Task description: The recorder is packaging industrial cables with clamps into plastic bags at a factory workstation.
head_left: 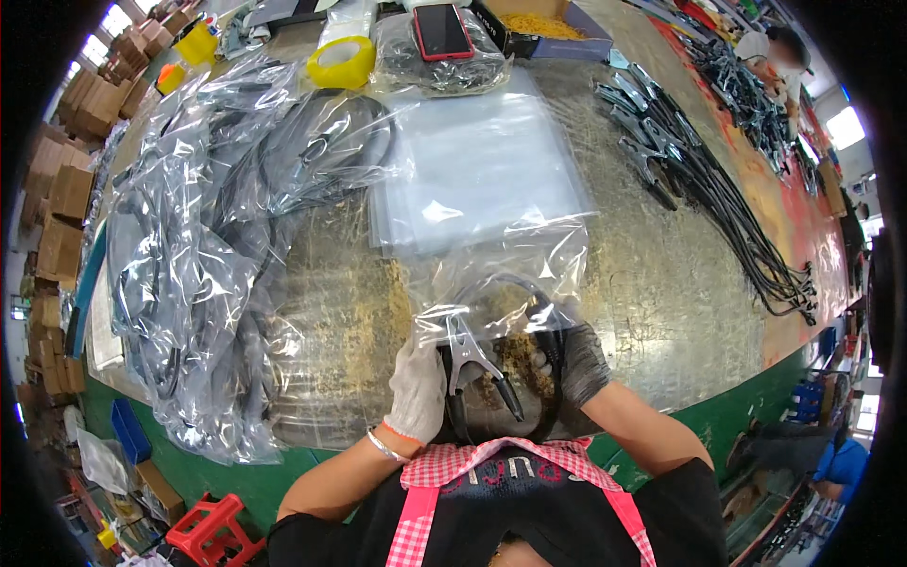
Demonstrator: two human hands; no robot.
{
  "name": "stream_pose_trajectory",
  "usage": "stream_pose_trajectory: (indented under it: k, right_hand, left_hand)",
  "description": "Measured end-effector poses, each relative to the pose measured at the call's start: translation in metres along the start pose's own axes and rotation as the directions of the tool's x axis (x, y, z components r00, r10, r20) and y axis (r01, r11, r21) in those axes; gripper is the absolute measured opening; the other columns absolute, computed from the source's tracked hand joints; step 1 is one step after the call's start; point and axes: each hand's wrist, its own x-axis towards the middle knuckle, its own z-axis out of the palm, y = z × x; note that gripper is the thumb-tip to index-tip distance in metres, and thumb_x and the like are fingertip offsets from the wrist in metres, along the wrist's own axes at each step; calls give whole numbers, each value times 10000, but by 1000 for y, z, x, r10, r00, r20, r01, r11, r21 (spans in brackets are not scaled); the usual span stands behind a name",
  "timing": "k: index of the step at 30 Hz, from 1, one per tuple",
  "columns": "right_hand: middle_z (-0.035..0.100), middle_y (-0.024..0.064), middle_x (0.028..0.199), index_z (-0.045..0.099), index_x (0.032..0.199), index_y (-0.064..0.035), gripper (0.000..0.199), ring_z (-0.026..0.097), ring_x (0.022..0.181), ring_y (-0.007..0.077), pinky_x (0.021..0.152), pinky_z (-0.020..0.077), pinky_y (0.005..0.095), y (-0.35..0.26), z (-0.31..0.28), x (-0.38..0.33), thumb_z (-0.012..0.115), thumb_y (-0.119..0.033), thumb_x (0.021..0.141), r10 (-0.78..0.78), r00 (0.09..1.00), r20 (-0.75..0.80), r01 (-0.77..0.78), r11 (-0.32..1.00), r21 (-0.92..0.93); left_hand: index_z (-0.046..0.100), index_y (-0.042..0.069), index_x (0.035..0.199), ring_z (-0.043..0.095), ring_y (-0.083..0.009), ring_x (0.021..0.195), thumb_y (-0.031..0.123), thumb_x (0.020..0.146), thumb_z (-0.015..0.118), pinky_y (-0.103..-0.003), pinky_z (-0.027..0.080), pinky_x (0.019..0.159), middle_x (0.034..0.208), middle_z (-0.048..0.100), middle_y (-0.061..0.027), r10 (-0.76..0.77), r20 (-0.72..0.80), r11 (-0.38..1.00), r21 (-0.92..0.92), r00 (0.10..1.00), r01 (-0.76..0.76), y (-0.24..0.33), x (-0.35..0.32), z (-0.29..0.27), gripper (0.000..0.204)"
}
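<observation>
A coiled black cable with a silver spring clamp lies close in front of me, its far part inside a clear plastic bag. My left hand, in a white glove, is closed at the bag's near left edge beside the clamp. In a dark grey glove, my right hand is closed round the right side of the coil, by the bag's right corner. The fingertips of both hands are partly hidden. The clamp's black-tipped handles point toward me, outside the bag. Beyond it lies a stack of flat clear bags.
Bagged cables heap up on the left. At right lies a bundle of black cables with clamps. Yellow tape, a red-edged phone and an open box sit at the back. A person is at far right.
</observation>
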Motion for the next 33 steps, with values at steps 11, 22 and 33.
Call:
stream_pose_trajectory:
  k: [11, 22, 33]
  right_hand:
    - [562, 14, 612, 600, 958, -84, 354, 445, 374, 81, 303, 276, 215, 25, -20, -20, 530, -431, 927, -282, 944, 168, 298, 952, -74]
    - [510, 2, 546, 599, 983, -85, 381, 398, 344, 76, 305, 271, 208, 28, -30, -16, 535, -455, 918, -281, 905, 318, 334, 934, -125]
    - [500, -14, 517, 603, 1031, -97, 547, 420, 368, 82, 338, 309, 224, 65, -23, -55, 433, -599, 895, -290, 957, -15, 290, 957, 28]
  left_hand:
    - [591, -20, 1101, 526, -140, 776, 403, 923, 546, -278, 441, 731, 883, 586, -70, 334, -260, 866, 465, 906, -186, 15, 25, -44, 461]
    - [581, 11, 1116, 607, -282, 781, 58, 850, 529, -325, 491, 659, 931, 607, -177, 373, 334, 543, 679, 866, -495, 26, 50, -54, 275]
    - [533, 16, 1163, 556, -425, 924, 44, 847, 531, -452, 466, 791, 1070, 544, -249, 60, 27, 966, 249, 998, -64, -43, -33, -33, 316]
